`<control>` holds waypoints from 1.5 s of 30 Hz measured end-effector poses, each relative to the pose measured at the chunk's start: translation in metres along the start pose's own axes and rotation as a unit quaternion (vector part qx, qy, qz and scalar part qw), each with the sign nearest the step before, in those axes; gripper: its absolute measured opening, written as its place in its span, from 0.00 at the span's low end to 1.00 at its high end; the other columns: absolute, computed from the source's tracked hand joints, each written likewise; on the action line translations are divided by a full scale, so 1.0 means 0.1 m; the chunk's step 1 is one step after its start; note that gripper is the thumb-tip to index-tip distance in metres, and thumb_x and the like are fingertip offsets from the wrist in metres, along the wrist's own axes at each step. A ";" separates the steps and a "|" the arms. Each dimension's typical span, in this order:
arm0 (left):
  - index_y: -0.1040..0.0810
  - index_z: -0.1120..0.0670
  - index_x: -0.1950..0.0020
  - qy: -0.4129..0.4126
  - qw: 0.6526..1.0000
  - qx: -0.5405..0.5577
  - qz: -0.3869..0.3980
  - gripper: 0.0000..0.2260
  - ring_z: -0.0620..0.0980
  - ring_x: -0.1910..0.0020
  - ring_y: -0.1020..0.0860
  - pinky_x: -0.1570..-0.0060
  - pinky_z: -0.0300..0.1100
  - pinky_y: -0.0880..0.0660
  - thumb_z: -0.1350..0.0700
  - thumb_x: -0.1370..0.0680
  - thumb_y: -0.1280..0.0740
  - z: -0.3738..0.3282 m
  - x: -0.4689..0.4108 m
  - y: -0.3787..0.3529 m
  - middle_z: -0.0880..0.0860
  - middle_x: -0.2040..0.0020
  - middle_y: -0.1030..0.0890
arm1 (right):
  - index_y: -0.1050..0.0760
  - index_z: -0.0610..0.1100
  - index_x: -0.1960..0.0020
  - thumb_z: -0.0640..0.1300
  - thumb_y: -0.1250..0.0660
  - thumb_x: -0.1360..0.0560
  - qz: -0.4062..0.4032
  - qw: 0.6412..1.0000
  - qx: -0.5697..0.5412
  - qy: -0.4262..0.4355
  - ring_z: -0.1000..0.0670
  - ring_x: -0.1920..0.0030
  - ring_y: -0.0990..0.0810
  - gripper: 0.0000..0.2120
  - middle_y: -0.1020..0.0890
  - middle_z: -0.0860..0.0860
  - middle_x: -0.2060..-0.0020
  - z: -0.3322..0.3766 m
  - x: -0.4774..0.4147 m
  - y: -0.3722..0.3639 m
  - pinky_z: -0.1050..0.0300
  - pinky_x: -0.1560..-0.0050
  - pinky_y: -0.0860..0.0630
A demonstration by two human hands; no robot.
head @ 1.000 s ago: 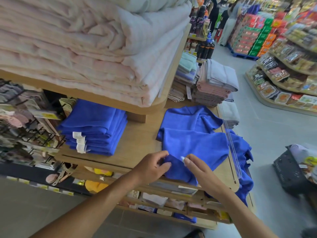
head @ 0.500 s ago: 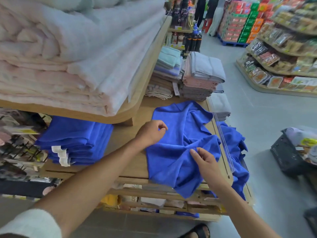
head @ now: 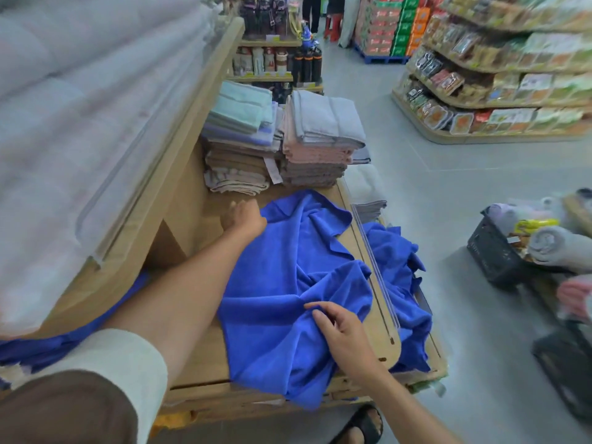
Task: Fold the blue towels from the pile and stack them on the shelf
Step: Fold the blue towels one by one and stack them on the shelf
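Since half a second ago my left hand (head: 245, 219) has reached further out, to the far left edge of the blue towel (head: 288, 283), and the cloth is spread wider between my hands. Pale blankets (head: 80, 123) fill the tier above my left arm. The wooden shelf (head: 205, 366) lies under both hands, and the towel's near edge hangs over its front. Right of my right hand (head: 344, 331), past a clear divider (head: 375, 267), lies the pile of loose blue towels (head: 397, 277). Folded grey and pink stacks (head: 320, 139) stand beyond my left hand. A folded blue stack (head: 64, 341) shows under my left forearm. My hands are well apart. The right pinches a ridge of the towel. The left is blurred, so I cannot tell whether it grips.
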State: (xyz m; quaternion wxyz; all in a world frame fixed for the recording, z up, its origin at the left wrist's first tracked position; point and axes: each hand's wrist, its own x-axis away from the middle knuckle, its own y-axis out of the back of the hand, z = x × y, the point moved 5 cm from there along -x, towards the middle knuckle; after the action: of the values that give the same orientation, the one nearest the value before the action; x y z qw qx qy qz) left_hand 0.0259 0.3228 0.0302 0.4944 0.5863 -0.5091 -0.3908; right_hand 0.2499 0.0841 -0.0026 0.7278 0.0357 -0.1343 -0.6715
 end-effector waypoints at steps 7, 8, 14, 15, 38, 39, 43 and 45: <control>0.18 0.39 0.40 -0.103 0.986 0.032 -0.128 0.11 0.55 0.44 0.20 0.43 0.52 0.30 0.46 0.20 0.35 -0.19 0.02 0.28 0.49 0.44 0.18 | 0.16 0.59 0.45 0.43 0.35 0.17 0.015 1.000 0.003 0.024 0.56 0.49 0.19 0.13 0.20 0.57 0.52 0.00 -0.01 -0.04 0.66 0.46 0.26; 0.18 0.38 0.40 -0.120 0.980 0.057 -0.146 0.11 0.56 0.47 0.19 0.47 0.51 0.28 0.45 0.19 0.35 -0.19 0.06 0.33 0.49 0.46 0.18 | 0.16 0.59 0.45 0.43 0.36 0.16 0.020 1.000 0.003 0.020 0.56 0.49 0.20 0.13 0.20 0.57 0.52 0.00 -0.01 -0.04 0.65 0.45 0.26; 0.13 0.50 0.47 -0.239 0.919 0.159 -0.271 0.08 0.56 0.46 0.21 0.47 0.49 0.24 0.51 0.22 0.30 -0.21 0.50 0.80 0.50 0.43 0.17 | 0.16 0.60 0.46 0.44 0.32 0.18 0.039 0.999 0.017 -0.001 0.56 0.49 0.17 0.11 0.15 0.58 0.53 0.03 0.01 -0.05 0.61 0.45 0.21; 0.14 0.53 0.50 -0.270 0.902 0.166 -0.293 0.07 0.56 0.45 0.22 0.45 0.49 0.25 0.54 0.23 0.30 -0.22 0.63 0.88 0.51 0.45 0.17 | 0.16 0.59 0.48 0.44 0.30 0.20 0.036 0.999 0.018 0.004 0.56 0.50 0.17 0.10 0.14 0.58 0.54 0.05 0.02 -0.05 0.61 0.47 0.21; 0.15 0.53 0.48 -0.048 0.763 0.629 0.143 0.12 0.43 0.53 0.19 0.49 0.40 0.26 0.52 0.23 0.35 0.38 2.63 -0.24 0.48 0.55 0.14 | 0.18 0.59 0.55 0.44 0.24 0.25 -0.017 0.988 0.091 0.127 0.58 0.61 0.19 0.10 0.15 0.60 0.59 0.61 0.26 -0.39 0.66 0.58 0.25; 0.15 0.53 0.48 -0.062 0.764 0.627 0.141 0.10 0.41 0.56 0.20 0.52 0.37 0.27 0.50 0.22 0.34 0.38 2.66 -0.20 0.46 0.58 0.15 | 0.18 0.59 0.55 0.44 0.24 0.25 -0.020 0.984 0.111 0.138 0.58 0.60 0.20 0.10 0.16 0.61 0.58 0.62 0.27 -0.39 0.68 0.58 0.26; 0.16 0.46 0.51 -0.120 0.790 0.589 0.120 0.05 0.33 0.63 0.23 0.62 0.27 0.30 0.52 0.18 0.31 0.34 2.77 0.02 0.38 0.63 0.18 | 0.20 0.59 0.54 0.44 0.22 0.27 -0.012 0.979 0.118 0.163 0.58 0.62 0.22 0.11 0.19 0.59 0.53 0.71 0.26 -0.35 0.68 0.59 0.27; 0.15 0.50 0.47 -0.127 0.797 0.578 0.122 0.05 0.39 0.55 0.18 0.55 0.33 0.24 0.53 0.19 0.31 0.33 2.78 0.14 0.42 0.56 0.14 | 0.20 0.57 0.55 0.47 0.22 0.27 0.011 0.983 0.108 0.151 0.58 0.69 0.27 0.08 0.17 0.58 0.57 0.76 0.23 -0.31 0.68 0.65 0.30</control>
State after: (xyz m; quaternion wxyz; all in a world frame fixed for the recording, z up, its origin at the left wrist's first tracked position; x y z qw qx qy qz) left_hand 0.0400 0.0435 0.0496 0.0379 0.6412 -0.7658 -0.0318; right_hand 0.2024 0.0682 0.0669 0.7388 0.2137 -0.0952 -0.6320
